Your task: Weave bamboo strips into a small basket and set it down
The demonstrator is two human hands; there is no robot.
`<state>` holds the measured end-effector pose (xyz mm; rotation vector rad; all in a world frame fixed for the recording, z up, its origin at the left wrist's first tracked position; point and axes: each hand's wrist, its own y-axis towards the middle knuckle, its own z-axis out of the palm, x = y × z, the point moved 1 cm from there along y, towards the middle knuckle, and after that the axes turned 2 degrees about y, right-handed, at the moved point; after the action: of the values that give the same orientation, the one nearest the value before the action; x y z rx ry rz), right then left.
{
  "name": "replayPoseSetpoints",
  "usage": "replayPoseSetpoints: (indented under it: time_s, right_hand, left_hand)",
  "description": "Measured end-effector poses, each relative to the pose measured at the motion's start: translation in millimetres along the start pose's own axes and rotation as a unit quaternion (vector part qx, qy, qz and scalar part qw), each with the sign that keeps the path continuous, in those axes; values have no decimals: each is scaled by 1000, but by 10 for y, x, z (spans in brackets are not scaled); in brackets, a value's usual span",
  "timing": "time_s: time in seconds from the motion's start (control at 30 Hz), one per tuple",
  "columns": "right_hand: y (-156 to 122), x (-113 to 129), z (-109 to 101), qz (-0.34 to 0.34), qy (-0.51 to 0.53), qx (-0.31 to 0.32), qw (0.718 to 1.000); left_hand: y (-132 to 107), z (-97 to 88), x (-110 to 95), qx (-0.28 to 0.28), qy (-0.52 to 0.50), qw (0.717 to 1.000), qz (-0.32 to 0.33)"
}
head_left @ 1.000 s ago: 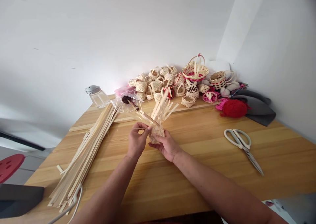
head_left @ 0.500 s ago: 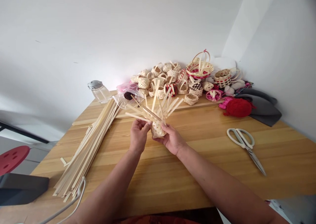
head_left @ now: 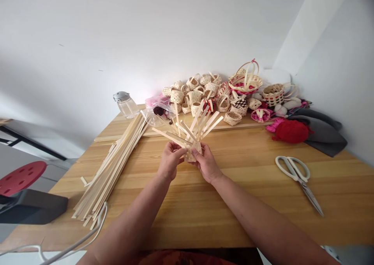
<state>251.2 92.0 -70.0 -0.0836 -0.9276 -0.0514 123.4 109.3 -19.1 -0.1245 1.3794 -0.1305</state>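
Between my two hands, above the wooden table (head_left: 233, 214), is a small woven basket (head_left: 191, 155) of pale flat strips. Its loose strip ends (head_left: 201, 121) fan upward and outward. My left hand (head_left: 171, 160) pinches its left side, thumb across the front near the rim. My right hand (head_left: 208, 164) grips the right side, with the thumb pressed on the weave and the fingers behind. The fingers partly cover the basket's body.
A bundle of long strips (head_left: 113, 171) lies at the left, near a white cable (head_left: 101, 218). Scissors (head_left: 300, 181) rest at the right. Finished little baskets (head_left: 194, 97), red yarn (head_left: 292, 131), a plastic bag (head_left: 154, 113) and a clear bottle (head_left: 126, 105) stand along the back.
The view has shifted, so the table things appear farther right. The basket has turned in my hands, and my right thumb has moved lower on the weave.
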Motion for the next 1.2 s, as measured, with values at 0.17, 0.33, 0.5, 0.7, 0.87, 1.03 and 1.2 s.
replayPoseSetpoints:
  time_s: [0.17,0.33,0.5,0.7,0.87,1.03,1.2]
  right_hand:
    - [-11,-14,12,-1,3,-10,1000]
    - [-21,7,27,1,13,-24,1000]
    - [-6,55,25,12,34,-35,999]
    - [21,94,3,39,59,-14,997]
    - [17,61,-10,5,8,7,1000]
    - [13,100,-38,-53,-99,52,992]
    - [34,135,-114,-110,-176,-24,978]
  left_hand:
    - [28,36,-4,-19,12,1000,-7]
    - [68,97,0,-34,8,999,-8]
    - [70,83,-1,-17,8,1000,4]
    - [125,-38,83,34,-58,998,3]
    - [195,-134,169,176,-63,979,-80]
    - [189,-167,143,214,-72,971,-74]
    - [224,-190,190,74,-10,995,63]
